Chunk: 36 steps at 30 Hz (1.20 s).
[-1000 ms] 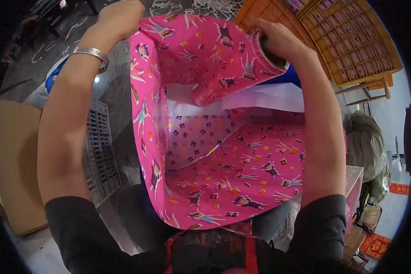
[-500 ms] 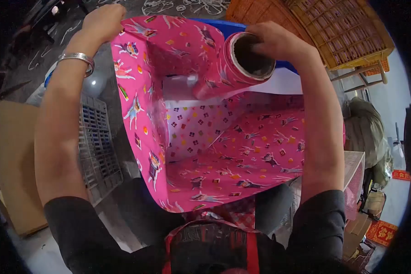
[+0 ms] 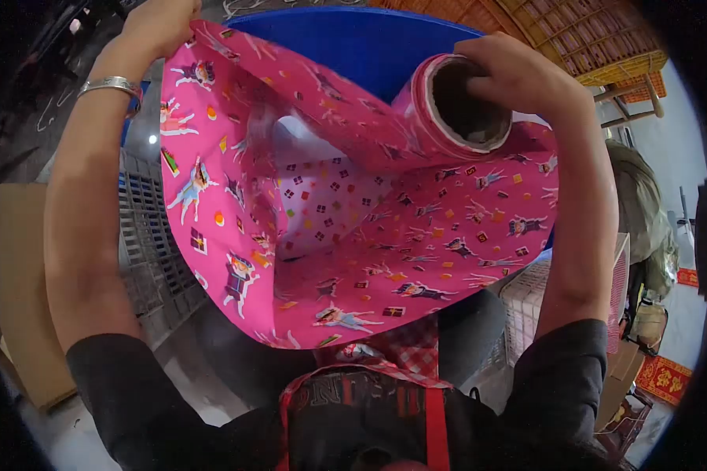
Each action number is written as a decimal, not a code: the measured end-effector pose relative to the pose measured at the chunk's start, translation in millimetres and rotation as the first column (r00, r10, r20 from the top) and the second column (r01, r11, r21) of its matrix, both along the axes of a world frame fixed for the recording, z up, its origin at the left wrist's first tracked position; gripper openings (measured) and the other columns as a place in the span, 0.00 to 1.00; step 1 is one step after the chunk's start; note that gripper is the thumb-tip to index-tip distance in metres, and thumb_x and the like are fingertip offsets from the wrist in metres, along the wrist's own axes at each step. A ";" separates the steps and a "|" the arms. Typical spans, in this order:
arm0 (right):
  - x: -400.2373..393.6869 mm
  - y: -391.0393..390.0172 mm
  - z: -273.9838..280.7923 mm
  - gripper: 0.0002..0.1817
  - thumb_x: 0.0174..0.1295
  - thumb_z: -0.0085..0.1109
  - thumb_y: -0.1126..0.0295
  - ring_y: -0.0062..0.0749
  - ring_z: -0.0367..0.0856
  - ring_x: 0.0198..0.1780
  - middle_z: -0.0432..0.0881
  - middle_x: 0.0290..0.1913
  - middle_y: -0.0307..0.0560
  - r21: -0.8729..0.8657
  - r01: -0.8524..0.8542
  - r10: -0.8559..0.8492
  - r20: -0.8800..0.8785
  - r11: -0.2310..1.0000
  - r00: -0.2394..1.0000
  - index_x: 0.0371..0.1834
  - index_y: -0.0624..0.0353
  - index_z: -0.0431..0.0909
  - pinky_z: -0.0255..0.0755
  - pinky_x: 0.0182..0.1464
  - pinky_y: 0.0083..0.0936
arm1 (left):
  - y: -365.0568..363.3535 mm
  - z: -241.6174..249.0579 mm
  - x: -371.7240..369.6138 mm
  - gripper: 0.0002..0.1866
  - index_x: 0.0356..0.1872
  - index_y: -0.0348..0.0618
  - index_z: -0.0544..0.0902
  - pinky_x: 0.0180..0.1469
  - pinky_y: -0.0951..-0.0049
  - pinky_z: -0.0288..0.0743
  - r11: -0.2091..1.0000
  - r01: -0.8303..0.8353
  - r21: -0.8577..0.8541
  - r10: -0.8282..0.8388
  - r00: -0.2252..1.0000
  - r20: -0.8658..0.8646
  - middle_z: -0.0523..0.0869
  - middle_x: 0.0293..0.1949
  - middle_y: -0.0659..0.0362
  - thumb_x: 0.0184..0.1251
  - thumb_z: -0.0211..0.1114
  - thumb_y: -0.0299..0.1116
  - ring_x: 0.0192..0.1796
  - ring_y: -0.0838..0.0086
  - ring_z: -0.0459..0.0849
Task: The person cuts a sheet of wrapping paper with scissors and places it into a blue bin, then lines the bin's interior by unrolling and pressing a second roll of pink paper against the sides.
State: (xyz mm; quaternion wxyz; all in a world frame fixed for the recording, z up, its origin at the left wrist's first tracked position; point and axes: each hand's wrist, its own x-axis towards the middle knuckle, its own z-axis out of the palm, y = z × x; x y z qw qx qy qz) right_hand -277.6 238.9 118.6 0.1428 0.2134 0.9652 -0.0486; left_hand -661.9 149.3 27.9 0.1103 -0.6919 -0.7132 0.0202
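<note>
Pink wrapping paper (image 3: 448,243) printed with cartoon figures and small gifts spreads in a curved sheet in front of me. Its far-left corner is pinched in my left hand (image 3: 161,31), which wears a silver bracelet on the wrist. The rest winds onto a thick roll (image 3: 419,102) at the right. My right hand (image 3: 518,74) grips that roll's near end, with fingers over the rim and some reaching into the hollow core. Within the curve of the sheet, a white patch with small gift prints (image 3: 330,196) shows.
Behind the paper stands a large blue container or board (image 3: 330,43). A grey plastic crate (image 3: 153,243) and a cardboard sheet (image 3: 23,290) are at the left. Orange and yellow baskets (image 3: 597,39) fill the far right, with a covered bundle (image 3: 636,212) nearer.
The roll and my right hand have shifted right, and my left hand has moved up and left. The far edge of the paper has dropped, so more of the blue thing behind shows.
</note>
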 end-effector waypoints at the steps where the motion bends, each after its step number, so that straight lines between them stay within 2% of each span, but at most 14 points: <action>1: 7.9 2.5 -3.9 0.13 0.50 0.58 0.73 0.56 0.79 0.37 0.80 0.32 0.62 -0.011 -0.006 0.006 -0.004 1.000 1.000 0.38 0.68 0.75 0.73 0.41 0.40 | -0.6 0.8 1.6 0.10 0.28 0.39 0.77 0.40 0.56 0.75 1.000 -0.008 -0.018 0.008 1.000 0.001 0.83 0.31 0.48 0.49 0.69 0.29 0.39 0.50 0.83; 3: 34.9 20.9 -22.4 0.13 0.51 0.57 0.73 0.52 0.79 0.34 0.80 0.31 0.60 -0.066 -0.002 -0.009 -0.165 0.998 0.986 0.38 0.68 0.75 0.72 0.41 0.38 | -2.6 4.3 5.7 0.10 0.28 0.39 0.76 0.40 0.56 0.75 0.998 -0.019 -0.056 0.018 1.000 -0.003 0.83 0.31 0.48 0.49 0.69 0.29 0.39 0.50 0.83; 5: 51.3 31.5 -33.7 0.13 0.51 0.57 0.73 0.46 0.79 0.33 0.79 0.29 0.58 -0.147 0.100 -0.125 -0.169 0.984 0.978 0.39 0.67 0.76 0.72 0.40 0.37 | -2.7 8.5 5.9 0.10 0.28 0.38 0.76 0.40 0.57 0.75 0.995 -0.027 -0.091 0.028 1.000 0.009 0.82 0.31 0.48 0.49 0.69 0.28 0.39 0.50 0.83; 7: 64.5 39.3 -44.2 0.13 0.52 0.57 0.73 0.41 0.79 0.32 0.79 0.29 0.58 -0.137 0.078 -0.105 -0.206 0.988 0.973 0.40 0.67 0.77 0.72 0.40 0.35 | 0.4 9.5 5.4 0.10 0.28 0.38 0.76 0.39 0.57 0.75 0.991 -0.029 -0.129 0.031 0.999 0.017 0.82 0.31 0.48 0.49 0.69 0.28 0.39 0.50 0.83; 9: 70.5 46.3 -57.1 0.14 0.52 0.57 0.73 0.38 0.81 0.35 0.79 0.28 0.57 0.025 0.101 -0.092 -0.237 0.995 0.967 0.42 0.68 0.77 0.73 0.41 0.35 | 3.6 8.1 3.3 0.10 0.28 0.38 0.76 0.39 0.57 0.75 0.984 -0.037 -0.172 0.042 0.999 0.029 0.82 0.31 0.47 0.49 0.69 0.28 0.39 0.51 0.83; 10: 66.0 50.3 -51.0 0.15 0.52 0.58 0.72 0.39 0.82 0.36 0.79 0.28 0.56 -0.152 0.246 -0.264 -0.117 0.957 0.957 0.42 0.68 0.77 0.73 0.41 0.35 | 3.5 8.7 1.5 0.10 0.28 0.38 0.76 0.39 0.57 0.75 0.981 -0.042 -0.189 0.048 0.998 0.028 0.82 0.31 0.47 0.49 0.69 0.27 0.39 0.51 0.83; 11: 64.1 65.6 -57.3 0.14 0.53 0.58 0.71 0.38 0.83 0.36 0.79 0.28 0.53 -0.119 0.265 -0.271 -0.038 0.957 0.962 0.42 0.68 0.78 0.75 0.41 0.36 | 3.6 8.9 -0.5 0.10 0.28 0.38 0.76 0.39 0.58 0.75 0.978 -0.047 -0.203 0.054 0.998 0.030 0.82 0.31 0.47 0.49 0.69 0.27 0.39 0.51 0.83; 12: 49.1 42.9 -40.6 0.15 0.53 0.58 0.71 0.39 0.83 0.37 0.80 0.28 0.54 -0.162 0.414 -0.418 0.010 0.895 0.908 0.42 0.68 0.78 0.75 0.42 0.37 | 1.7 8.0 -3.3 0.09 0.28 0.38 0.76 0.39 0.58 0.75 0.975 -0.054 -0.214 0.061 0.998 0.026 0.82 0.31 0.47 0.49 0.69 0.27 0.38 0.51 0.83; 20: 22.4 42.9 -36.7 0.14 0.52 0.58 0.71 0.43 0.83 0.37 0.80 0.29 0.55 0.001 0.239 -0.238 -0.073 0.971 0.968 0.41 0.67 0.78 0.75 0.43 0.38 | -26.5 25.9 20.4 0.10 0.30 0.36 0.76 0.40 0.58 0.74 0.991 -0.121 -0.054 0.127 0.981 0.147 0.81 0.33 0.45 0.49 0.69 0.26 0.41 0.50 0.82; 23: 14.4 39.1 -30.1 0.14 0.52 0.59 0.71 0.44 0.82 0.38 0.80 0.30 0.56 0.055 0.149 -0.143 -0.113 0.987 0.983 0.41 0.67 0.77 0.75 0.43 0.38 | -3.9 4.0 -38.8 0.10 0.36 0.35 0.77 0.47 0.57 0.74 0.920 -0.330 -0.212 0.321 0.944 -0.079 0.82 0.40 0.44 0.54 0.67 0.27 0.48 0.48 0.81; 27: 5.6 34.5 -30.7 0.14 0.52 0.59 0.70 0.46 0.82 0.38 0.80 0.30 0.57 0.101 0.039 -0.025 -0.135 0.994 0.991 0.40 0.66 0.77 0.75 0.43 0.39 | -7.5 -9.3 -60.1 0.09 0.30 0.34 0.77 0.37 0.56 0.77 0.976 -0.204 -0.077 0.204 0.979 -0.002 0.84 0.33 0.41 0.47 0.66 0.22 0.40 0.50 0.86; 29: 1.7 31.3 -34.5 0.14 0.52 0.59 0.70 0.47 0.82 0.38 0.80 0.31 0.57 0.116 0.010 0.006 -0.137 0.993 0.991 0.40 0.66 0.77 0.75 0.43 0.39 | -12.5 -6.2 -56.0 0.10 0.32 0.34 0.78 0.41 0.57 0.77 0.948 -0.308 -0.079 0.310 0.951 0.009 0.84 0.34 0.42 0.47 0.67 0.23 0.42 0.50 0.85; 32: 0.9 30.6 -36.2 0.13 0.52 0.59 0.70 0.48 0.82 0.39 0.80 0.31 0.58 0.117 -0.005 0.021 -0.140 0.993 0.990 0.40 0.66 0.77 0.75 0.43 0.39 | -25.2 -2.4 -46.8 0.10 0.32 0.35 0.78 0.46 0.59 0.76 0.972 -0.236 -0.007 0.236 0.971 -0.048 0.84 0.37 0.42 0.48 0.68 0.24 0.46 0.50 0.84; 36: 2.1 35.3 -37.2 0.13 0.52 0.59 0.70 0.50 0.82 0.39 0.81 0.32 0.59 0.108 -0.007 0.022 -0.145 0.994 0.989 0.39 0.66 0.77 0.75 0.43 0.40 | -32.1 3.3 -48.1 0.12 0.34 0.36 0.78 0.48 0.60 0.75 0.946 -0.315 -0.072 0.312 0.949 -0.046 0.83 0.40 0.42 0.47 0.69 0.25 0.49 0.50 0.82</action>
